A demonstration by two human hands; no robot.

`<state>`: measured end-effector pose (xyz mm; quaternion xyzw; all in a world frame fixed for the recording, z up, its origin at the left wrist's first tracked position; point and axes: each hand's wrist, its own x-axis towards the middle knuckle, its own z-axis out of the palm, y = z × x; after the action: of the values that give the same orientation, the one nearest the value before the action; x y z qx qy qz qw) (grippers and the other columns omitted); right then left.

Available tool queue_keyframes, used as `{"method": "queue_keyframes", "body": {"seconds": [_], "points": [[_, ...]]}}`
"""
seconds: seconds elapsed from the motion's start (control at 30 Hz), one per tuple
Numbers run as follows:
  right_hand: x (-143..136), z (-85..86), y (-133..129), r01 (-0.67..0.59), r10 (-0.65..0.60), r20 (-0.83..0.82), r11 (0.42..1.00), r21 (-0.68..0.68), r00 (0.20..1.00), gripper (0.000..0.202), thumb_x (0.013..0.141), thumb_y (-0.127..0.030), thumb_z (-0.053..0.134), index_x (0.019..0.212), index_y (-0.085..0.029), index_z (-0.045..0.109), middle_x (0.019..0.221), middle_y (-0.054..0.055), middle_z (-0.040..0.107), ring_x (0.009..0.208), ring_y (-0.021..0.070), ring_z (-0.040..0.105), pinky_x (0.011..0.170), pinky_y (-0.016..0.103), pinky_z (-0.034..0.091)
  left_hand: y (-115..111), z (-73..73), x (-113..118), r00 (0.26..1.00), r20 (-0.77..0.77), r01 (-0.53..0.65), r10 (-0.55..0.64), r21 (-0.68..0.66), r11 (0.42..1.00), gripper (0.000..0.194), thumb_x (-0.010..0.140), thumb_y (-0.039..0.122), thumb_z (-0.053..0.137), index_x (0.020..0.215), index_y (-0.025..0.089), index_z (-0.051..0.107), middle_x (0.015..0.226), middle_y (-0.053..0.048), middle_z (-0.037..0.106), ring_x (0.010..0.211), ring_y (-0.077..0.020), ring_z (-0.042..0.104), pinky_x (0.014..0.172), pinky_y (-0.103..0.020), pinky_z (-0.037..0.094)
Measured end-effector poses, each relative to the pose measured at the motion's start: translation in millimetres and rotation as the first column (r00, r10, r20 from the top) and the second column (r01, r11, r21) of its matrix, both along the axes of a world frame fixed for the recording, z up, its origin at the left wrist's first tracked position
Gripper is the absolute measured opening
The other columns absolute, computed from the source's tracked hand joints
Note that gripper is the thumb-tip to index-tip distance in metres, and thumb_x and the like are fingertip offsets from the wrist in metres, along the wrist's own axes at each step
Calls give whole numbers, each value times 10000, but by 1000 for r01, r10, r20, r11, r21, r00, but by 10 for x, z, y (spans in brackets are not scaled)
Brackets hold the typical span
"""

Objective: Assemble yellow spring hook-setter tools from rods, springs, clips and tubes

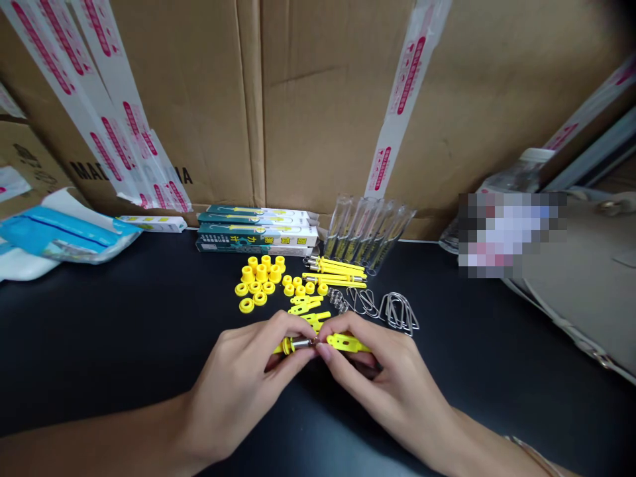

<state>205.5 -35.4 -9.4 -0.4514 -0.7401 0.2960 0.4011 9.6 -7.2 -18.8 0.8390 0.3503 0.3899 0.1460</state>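
My left hand (pixel 258 377) is closed around a yellow rod with a ring and a metal spring (pixel 299 344) on it. My right hand (pixel 385 371) is closed on a flat yellow plastic strip (pixel 348 342) with holes. The fingertips of both hands meet at the spring's end, where a small wire piece partly shows. Just beyond the hands lie more yellow strips (pixel 305 305), loose springs (pixel 338 301), small yellow caps (pixel 299 290) and larger yellow collars (pixel 261 273). Behind these rest several yellow rods with springs (pixel 338 267).
Bent wire hooks (pixel 400 311) lie to the right. Clear tubes (pixel 368 232) and stacked small boxes (pixel 256 232) stand against a big cardboard box (pixel 308 112). A blue packet (pixel 69 228) is at left; a plastic bottle (pixel 517 175) and a beige bag (pixel 571 278) sit on the right.
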Motion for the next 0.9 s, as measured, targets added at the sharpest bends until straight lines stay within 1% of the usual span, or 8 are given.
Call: {"method": "queue_keyframes", "body": {"seconds": [0.17, 0.37, 0.4, 0.47, 0.53, 0.6, 0.73, 0.9], "points": [[-20, 30, 15, 18, -19, -20, 999, -34, 1000, 131, 991, -263, 538, 922, -213, 638, 785, -21, 648, 606, 105, 546, 517, 201, 394, 4, 5, -17, 999, -20, 29, -28, 20, 999, 210, 930, 179, 656, 1093, 283, 577, 971, 80, 739, 825, -86, 724, 845, -126, 533], [9, 47, 18, 35, -37, 10, 994, 106, 999, 103, 987, -221, 560, 953, -220, 657, 836, -19, 670, 639, 105, 566, 596, 199, 440, -37, 49, 37, 999, -44, -20, 21, 24, 1000, 199, 951, 245, 635, 1131, 266, 554, 1024, 58, 727, 885, -98, 721, 878, -129, 531], [16, 44, 17, 37, -40, 16, 990, 137, 999, 101, 986, -212, 562, 962, -220, 660, 844, -15, 672, 643, 108, 568, 616, 201, 454, -39, 59, 39, 998, -50, -28, 31, 54, 998, 180, 966, 239, 611, 1136, 256, 553, 1026, 48, 728, 890, -98, 719, 883, -133, 529], [29, 34, 13, 35, -40, 23, 979, 199, 999, 99, 982, -186, 566, 980, -214, 661, 851, -6, 670, 657, 116, 575, 657, 206, 479, -28, 79, 25, 996, -82, -8, 24, 188, 982, 147, 991, 210, 566, 1137, 227, 555, 1015, 25, 736, 891, -108, 718, 912, -167, 524], [37, 24, 8, 27, -36, 30, 968, 248, 999, 107, 978, -159, 564, 1001, -206, 657, 847, 1, 665, 676, 122, 589, 679, 209, 496, 5, 97, -8, 989, -149, 54, -3, 337, 940, 165, 994, 177, 556, 1158, 199, 557, 995, 1, 750, 877, -131, 719, 920, -223, 529], [42, 16, 6, 21, -32, 36, 961, 277, 999, 121, 978, -143, 557, 1023, -204, 650, 851, 5, 665, 696, 127, 603, 693, 213, 507, 49, 106, -40, 979, -205, 109, -26, 407, 907, 206, 981, 162, 577, 1185, 183, 556, 984, -18, 759, 858, -152, 721, 888, -263, 545], [43, 2, 23, 29, -43, 43, 957, 289, 998, 123, 976, -131, 554, 1021, -203, 643, 859, 7, 668, 740, 130, 624, 721, 217, 518, 95, 83, -41, 984, -175, 95, -24, 409, 908, 237, 964, 190, 615, 1191, 176, 549, 984, -26, 759, 850, -161, 726, 839, -271, 571], [22, -22, 51, 15, -29, 52, 967, 253, 998, 124, 981, -154, 553, 1031, -209, 651, 883, 12, 679, 725, 132, 624, 713, 226, 527, 18, 8, 34, 994, -108, 32, 0, 298, 954, 243, 995, 106, 502, 1219, 199, 524, 1075, -36, 736, 977, -155, 717, 907, -246, 564]]}}
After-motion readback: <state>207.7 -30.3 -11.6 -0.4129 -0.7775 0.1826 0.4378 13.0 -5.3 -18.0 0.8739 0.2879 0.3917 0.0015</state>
